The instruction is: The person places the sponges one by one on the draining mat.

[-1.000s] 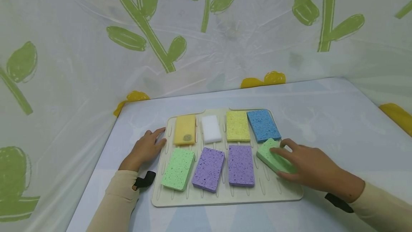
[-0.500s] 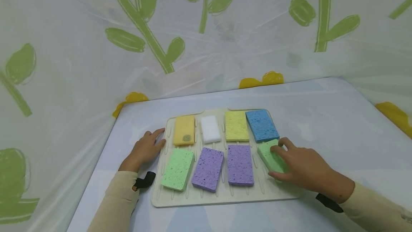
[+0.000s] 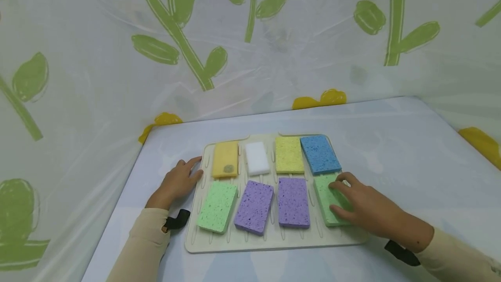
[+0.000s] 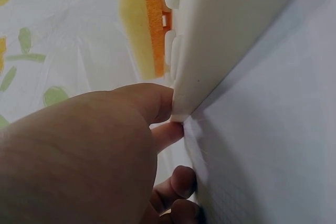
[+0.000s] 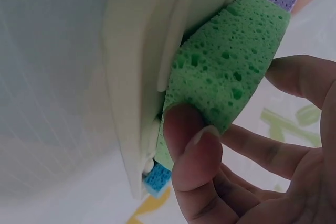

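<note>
On a cream ribbed tray (image 3: pixel 274 243) lie sponges in two rows. My right hand (image 3: pixel 375 210) holds a green sponge (image 3: pixel 325 199) at the front right, gripping it by its edges. In the right wrist view this green sponge (image 5: pixel 226 56) shows its porous side, with curled fingertips against its near edge and another digit at its far edge. My left hand (image 3: pixel 176 185) rests at the tray's left edge. The left wrist view shows its fingertips touching the tray's side (image 4: pixel 210 40); the other fingers lie near the table.
The back row has a yellow-orange sponge (image 3: pixel 225 158), a white one (image 3: pixel 256 159), a yellow one (image 3: pixel 288 155) and a blue one (image 3: pixel 320 153). In front lie another green sponge (image 3: pixel 217 206) and two purple ones (image 3: pixel 254 207). A leaf-printed sheet (image 3: pixel 274 68) hangs behind the table.
The right-hand green sponge has turned from a slant to nearly straight and lies flatter on the tray below the blue one. My right hand shifted with it. My left hand stays put.
</note>
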{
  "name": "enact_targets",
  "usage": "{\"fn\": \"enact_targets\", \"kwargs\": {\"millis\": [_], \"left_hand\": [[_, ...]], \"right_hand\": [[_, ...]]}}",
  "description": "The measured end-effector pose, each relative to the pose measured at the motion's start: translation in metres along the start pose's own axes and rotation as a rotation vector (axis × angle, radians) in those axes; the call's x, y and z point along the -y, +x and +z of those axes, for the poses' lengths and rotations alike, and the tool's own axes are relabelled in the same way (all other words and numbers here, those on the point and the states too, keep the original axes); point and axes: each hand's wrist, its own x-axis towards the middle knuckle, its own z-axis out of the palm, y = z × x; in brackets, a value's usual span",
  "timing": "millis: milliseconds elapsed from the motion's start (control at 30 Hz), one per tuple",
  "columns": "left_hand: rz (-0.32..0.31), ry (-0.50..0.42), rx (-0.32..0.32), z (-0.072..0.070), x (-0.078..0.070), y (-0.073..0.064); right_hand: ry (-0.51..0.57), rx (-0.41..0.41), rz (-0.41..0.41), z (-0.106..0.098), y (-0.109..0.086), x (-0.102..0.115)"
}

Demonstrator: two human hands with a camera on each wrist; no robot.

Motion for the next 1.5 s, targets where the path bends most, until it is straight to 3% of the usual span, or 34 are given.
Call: {"fn": "enact_targets", "kwargs": {"millis": [500,867,1033,1167,1333,1500], "left_hand": [[-0.002,-0.005,-0.003,0.001,0.002,-0.005],[0.022,-0.006,-0.006,0.0,-0.005,-0.003],[0.012,-0.01,-0.008,0.0,-0.001,-0.008],[0.002,-0.009,-0.017,-0.001,0.003,-0.012],[0.005,0.03,-0.098,0.002,-0.006,-0.016],[0.065,0.021,-0.207,0.0,-0.03,-0.025]], "right_hand": [[-0.082,-0.043,0.001,0.008,-0.002,0.002],[-0.224,-0.063,-0.067,0.007,-0.007,-0.003],[-0.213,-0.009,-0.062,0.007,-0.004,-0.001],[-0.137,0.044,-0.044,-0.003,0.001,-0.004],[-0.059,-0.055,-0.03,-0.018,0.004,-0.017],[-0.086,-0.206,-0.078,-0.027,0.011,-0.028]]}}
